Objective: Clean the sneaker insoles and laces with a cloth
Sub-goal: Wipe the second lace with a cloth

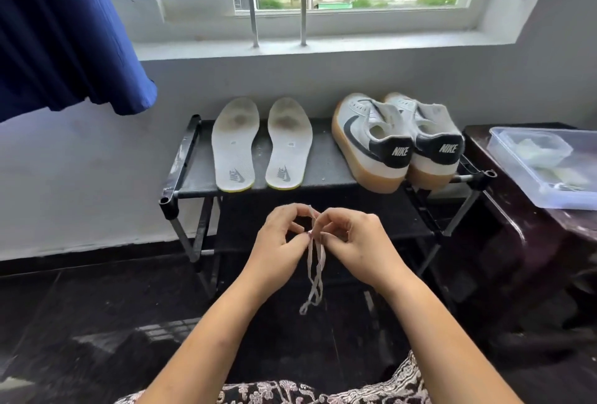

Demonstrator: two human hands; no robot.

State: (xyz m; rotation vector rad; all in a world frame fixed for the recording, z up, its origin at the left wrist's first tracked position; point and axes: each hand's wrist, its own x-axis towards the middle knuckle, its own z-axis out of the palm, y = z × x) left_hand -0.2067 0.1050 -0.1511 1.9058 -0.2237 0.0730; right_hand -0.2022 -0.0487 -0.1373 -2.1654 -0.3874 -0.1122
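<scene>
While the fingers (332,213) of both hands are curled together and pinched on a thin white shoelace (310,261), its upper part is gathered between the fingertips. The rest hangs in loose loops below them, in the air above the dark glossy floor (97,306). The left hand (281,235) and the right hand (355,239) sit close together, fingertips almost meeting, in front of a black metal-framed shoe rack (323,155). Neither hand holds a cloth, and I cannot make one out for certain anywhere.

On the rack's top shelf two grey-white foam insoles (234,145) lie flat side by side, with darker soiled patches towards the toe ends. Just to their right stands a pair of white leather sneakers with black heel tabs and tan gum soles (371,142), heels towards the camera and right at the shelf's front edge. Farther right, a clear plastic box (546,161) rests on a dark wooden table (517,216); I cannot identify its pale contents.

The likeliest mishap is losing the shoelace. It is limp and held only by fingertip pinches, so freeing one hand to fetch a cloth could let it slide to the floor and pick up dirt. The dangling loops could also twist into a knot while being handled. A stray reach could nudge the sneakers off the edge.
</scene>
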